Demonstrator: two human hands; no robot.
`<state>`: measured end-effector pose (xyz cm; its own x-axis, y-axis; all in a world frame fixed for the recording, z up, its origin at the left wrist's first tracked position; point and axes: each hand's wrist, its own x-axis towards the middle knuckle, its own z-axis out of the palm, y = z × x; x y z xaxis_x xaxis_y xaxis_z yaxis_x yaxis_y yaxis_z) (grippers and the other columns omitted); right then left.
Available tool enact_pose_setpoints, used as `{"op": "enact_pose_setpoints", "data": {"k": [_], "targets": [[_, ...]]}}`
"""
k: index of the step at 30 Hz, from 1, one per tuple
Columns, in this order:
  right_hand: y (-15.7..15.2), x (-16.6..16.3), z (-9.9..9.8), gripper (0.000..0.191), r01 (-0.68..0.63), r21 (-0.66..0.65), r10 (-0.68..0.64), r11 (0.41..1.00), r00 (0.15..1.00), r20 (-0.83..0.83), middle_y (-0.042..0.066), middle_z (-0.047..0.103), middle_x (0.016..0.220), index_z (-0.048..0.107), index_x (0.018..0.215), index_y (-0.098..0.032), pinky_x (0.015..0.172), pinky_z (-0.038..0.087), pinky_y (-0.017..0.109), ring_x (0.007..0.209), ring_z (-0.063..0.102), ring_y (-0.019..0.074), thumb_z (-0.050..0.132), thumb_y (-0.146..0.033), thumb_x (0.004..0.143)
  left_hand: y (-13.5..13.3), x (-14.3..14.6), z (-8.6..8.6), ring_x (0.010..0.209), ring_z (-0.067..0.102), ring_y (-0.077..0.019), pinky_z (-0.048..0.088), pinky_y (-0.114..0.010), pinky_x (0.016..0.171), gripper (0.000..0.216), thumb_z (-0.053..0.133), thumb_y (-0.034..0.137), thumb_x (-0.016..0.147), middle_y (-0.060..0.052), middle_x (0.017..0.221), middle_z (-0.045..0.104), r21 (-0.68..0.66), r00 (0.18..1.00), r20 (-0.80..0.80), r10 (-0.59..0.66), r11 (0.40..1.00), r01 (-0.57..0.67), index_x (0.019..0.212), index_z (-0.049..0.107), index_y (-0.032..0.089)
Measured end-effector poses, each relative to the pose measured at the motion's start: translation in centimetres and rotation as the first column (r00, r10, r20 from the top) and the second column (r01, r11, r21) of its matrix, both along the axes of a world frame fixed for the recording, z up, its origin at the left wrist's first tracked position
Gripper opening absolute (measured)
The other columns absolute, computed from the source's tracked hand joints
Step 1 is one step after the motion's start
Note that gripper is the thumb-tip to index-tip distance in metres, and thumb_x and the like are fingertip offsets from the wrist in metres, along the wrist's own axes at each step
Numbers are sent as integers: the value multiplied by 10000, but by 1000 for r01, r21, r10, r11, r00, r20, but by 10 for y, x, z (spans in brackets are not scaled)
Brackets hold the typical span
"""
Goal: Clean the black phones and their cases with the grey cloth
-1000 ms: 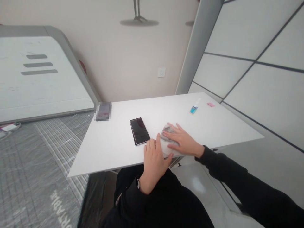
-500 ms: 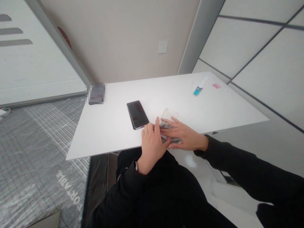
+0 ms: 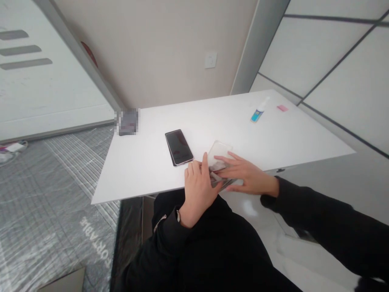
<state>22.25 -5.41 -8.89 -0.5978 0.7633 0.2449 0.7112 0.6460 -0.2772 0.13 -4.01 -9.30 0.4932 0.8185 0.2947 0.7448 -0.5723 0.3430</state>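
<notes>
Wiping looks to be the step in hand. Clear phone case (image 3: 219,151) is lying at the near edge of the table (image 3: 146,170), just right of the dark phone (image 3: 179,147). Right hand (image 3: 247,176) is pressing flat with fingers extended, nothing clenched, on a grey cloth (image 3: 220,181) over the case's near end. Left hand (image 3: 199,190) is bracing the case's left side with its thumb; whether it is pinching the case cannot be told. Judgement: so close to the edge, pressure is best going straight down, with short strokes and firm bracing.

White table (image 3: 146,162), beige wall (image 3: 158,52) (one socket (image 3: 210,60))
</notes>
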Motion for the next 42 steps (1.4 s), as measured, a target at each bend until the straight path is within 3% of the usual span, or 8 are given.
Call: {"op": "enact_pose_setpoints", "data": {"k": [5, 11, 17, 21, 24, 31, 37, 42], "targets": [[25, 24, 4, 420, 269, 59, -271, 961, 962, 31, 59, 684, 1346, 685, 1301, -267, 1217, 161, 676, 1512, 306, 341, 433, -474, 1037, 4, 2, 3, 1047, 509, -310, 453, -446, 914, 795, 653, 431, 880, -133, 1106, 517, 10, 1000, -22, -22, 1000, 22, 1509, 318, 78], [1, -9, -7, 605, 2, -9, -3, 1000, 998, -64, 96, 612, 1437, 578, 1423, -206, 1249, 204, 564, 1511, 319, 298, 466, -614, 990, 6, 0, 1, 1029, 507, -295, 458, -445, 919, 828, 675, 402, 866, -119, 1101, 523, -25, 1000, 14, -20, 999, 20, 1530, 273, 112], [27, 31, -2, 423, 264, 84, -263, 961, 964, -23, 105, 728, 1259, 712, 1244, -224, 1207, 170, 693, 1500, 330, 348, 430, -464, 1041, 7, 1, 3, 1089, 495, -320, 447, -468, 956, 836, 665, 437, 862, -137, 1133, 513, -13, 999, -7, -37, 999, 37, 1526, 283, 101], [17, -5, -5, 680, 118, 32, -117, 992, 992, -36, 174, 584, 1451, 568, 1427, -136, 1213, 214, 655, 1519, 271, 376, 503, -630, 964, 9, 1, 2, 1040, 515, -296, 455, -446, 933, 809, 680, 358, 842, -115, 1086, 518, -14, 1000, 7, -16, 1000, 16, 1516, 309, 109], [-6, -11, -10, 542, 9, -9, -10, 1000, 995, -98, 108, 662, 1372, 635, 1360, -210, 1247, 214, 558, 1494, 357, 298, 483, -582, 996, 7, 2, 0, 1042, 519, -299, 460, -444, 922, 876, 719, 363, 803, -112, 1085, 526, -14, 1000, 3, -13, 1000, 13, 1526, 295, 111], [31, 27, 2, 391, 248, 73, -245, 966, 969, -44, 82, 710, 1299, 702, 1267, -237, 1199, 210, 685, 1483, 360, 363, 474, -449, 1031, 7, 5, 1, 1026, 522, -299, 464, -443, 922, 811, 723, 370, 793, -114, 1070, 525, 23, 1000, -8, -19, 1000, 19, 1468, 372, 88], [1, -12, -14, 548, -28, 13, 29, 1000, 994, -103, 105, 663, 1371, 595, 1404, -204, 1249, 209, 548, 1492, 360, 290, 495, -560, 999, 7, 4, 0, 1050, 543, -307, 456, -438, 918, 733, 781, 409, 740, -106, 1115, 549, -11, 999, -50, 19, 1000, -20, 1345, 465, 143], [21, 25, -7, 374, 200, 77, -195, 977, 978, -73, 69, 719, 1287, 724, 1221, -264, 1224, 197, 633, 1468, 401, 312, 427, -417, 1053, 7, 6, 4, 1053, 546, -318, 452, -450, 912, 659, 732, 458, 780, -111, 1105, 561, -18, 998, -59, -6, 1000, 5, 1295, 473, 140]]}}
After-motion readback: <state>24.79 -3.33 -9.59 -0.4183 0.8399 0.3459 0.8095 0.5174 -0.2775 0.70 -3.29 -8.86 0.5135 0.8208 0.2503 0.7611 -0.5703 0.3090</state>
